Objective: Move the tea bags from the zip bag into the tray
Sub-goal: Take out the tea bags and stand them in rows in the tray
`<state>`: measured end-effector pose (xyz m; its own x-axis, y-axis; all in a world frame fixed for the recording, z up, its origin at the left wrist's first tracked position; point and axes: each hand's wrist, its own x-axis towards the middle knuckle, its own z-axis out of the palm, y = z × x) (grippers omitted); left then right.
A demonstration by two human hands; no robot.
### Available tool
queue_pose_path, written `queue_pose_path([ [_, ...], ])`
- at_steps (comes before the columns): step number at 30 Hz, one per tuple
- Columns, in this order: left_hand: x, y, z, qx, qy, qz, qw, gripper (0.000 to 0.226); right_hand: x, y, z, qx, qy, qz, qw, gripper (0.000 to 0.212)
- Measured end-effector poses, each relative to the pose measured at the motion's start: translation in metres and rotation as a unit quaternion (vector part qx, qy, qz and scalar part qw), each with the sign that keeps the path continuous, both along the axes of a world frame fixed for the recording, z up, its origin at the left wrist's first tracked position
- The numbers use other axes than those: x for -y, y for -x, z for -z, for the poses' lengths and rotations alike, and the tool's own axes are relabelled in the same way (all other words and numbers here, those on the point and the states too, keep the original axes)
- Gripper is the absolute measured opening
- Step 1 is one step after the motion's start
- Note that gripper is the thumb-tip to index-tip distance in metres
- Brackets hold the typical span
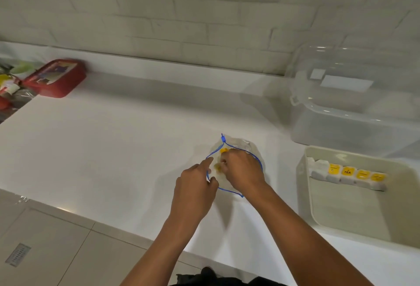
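So the zip bag [236, 163] sits on the white counter [113, 149], roughly in the middle, with its blue-edged mouth pulled wide open and the little blue slider [223, 137] at the far end. The left hand [195, 190] pinches the near-left edge of the mouth between thumb and fingers, index finger stretched out along the rim, holding it open. The right hand [243, 172] is reaching down inside the bag with fingers curled around the tea bags in there; you can only see a couple of yellow tags [223, 150] poking out past the knuckles, so I can't tell how many it's got. Off to the right, well apart from the bag, is the cream tray [304, 197], and it already has a row of tea bags [347, 174] lined up along its far wall, white sachets with yellow tags facing up, one reads "TEA". The rest of the tray floor is bare. Behind the tray there's a big clear plastic storage tub [354, 108]. Way over on the far left is a red lidded box [56, 77] next to some blurry packets.
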<state>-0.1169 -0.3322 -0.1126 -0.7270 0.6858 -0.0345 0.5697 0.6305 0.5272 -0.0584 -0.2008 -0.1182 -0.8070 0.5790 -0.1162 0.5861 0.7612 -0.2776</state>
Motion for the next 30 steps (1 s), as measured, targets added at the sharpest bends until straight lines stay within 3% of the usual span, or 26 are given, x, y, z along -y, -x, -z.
queue_pose_path([
  [3,0.002,0.003,-0.001,-0.010,-0.007,0.003,1.000,0.038,0.003,-0.014,-0.015,-0.063,0.009,0.039,0.997,0.019],
  [6,0.001,0.006,-0.001,-0.040,0.017,0.007,0.999,0.038,0.009,-0.026,-0.032,-0.164,0.103,0.066,0.979,0.014],
  [11,0.006,0.014,-0.003,0.025,-0.051,0.038,0.998,0.043,0.002,-0.037,-0.041,-0.159,0.218,0.057,0.961,0.013],
  [16,0.007,0.019,-0.006,0.135,-0.134,0.055,0.980,0.030,0.002,-0.041,-0.042,-0.167,0.237,0.061,0.955,0.019],
  [25,0.000,0.030,-0.011,0.160,-0.165,0.079,0.970,0.020,0.003,-0.046,-0.042,-0.190,0.232,0.061,0.952,0.018],
  [30,0.000,0.032,-0.012,0.154,-0.184,0.057,0.969,0.017,0.004,-0.047,-0.042,-0.255,0.229,0.114,0.933,0.018],
])
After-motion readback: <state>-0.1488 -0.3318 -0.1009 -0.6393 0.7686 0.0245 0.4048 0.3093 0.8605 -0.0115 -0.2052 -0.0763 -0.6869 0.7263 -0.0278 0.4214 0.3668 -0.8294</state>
